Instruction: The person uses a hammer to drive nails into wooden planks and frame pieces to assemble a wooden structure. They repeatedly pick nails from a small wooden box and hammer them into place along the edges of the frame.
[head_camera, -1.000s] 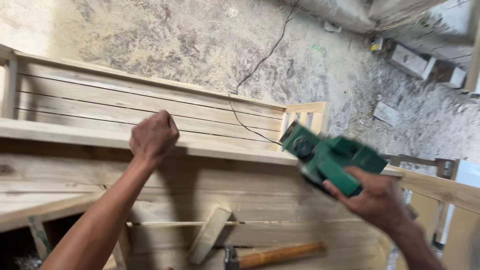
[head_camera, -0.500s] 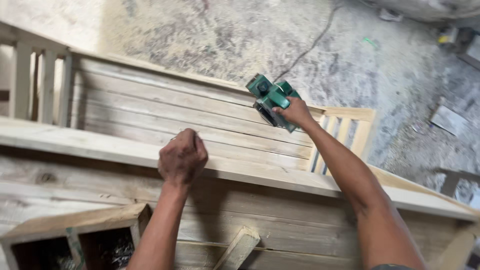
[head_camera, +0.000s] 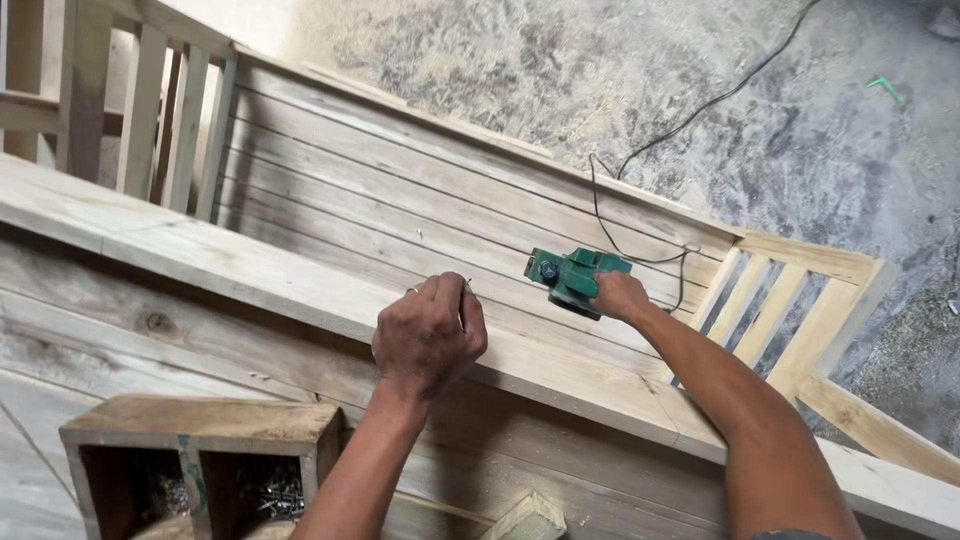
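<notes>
The right hand (head_camera: 618, 295) reaches out with its grip wrapped around the rear of a green electric planer (head_camera: 572, 277), which rests on the slatted wooden panel (head_camera: 400, 210) of a large unfinished furniture frame. A black power cord (head_camera: 700, 105) runs from the planer across the panel and away over the dusty concrete floor (head_camera: 620, 70). The left hand (head_camera: 430, 335) is fisted on the top rail (head_camera: 250, 275), a broad pale plank crossing the view diagonally; its fingers are pressed together, and whether they pinch anything I cannot tell. At bottom left a small wooden box (head_camera: 200, 425) with 2 compartments holds what look like screws. A slatted side section (head_camera: 800, 300) stands just right of the planer.
</notes>
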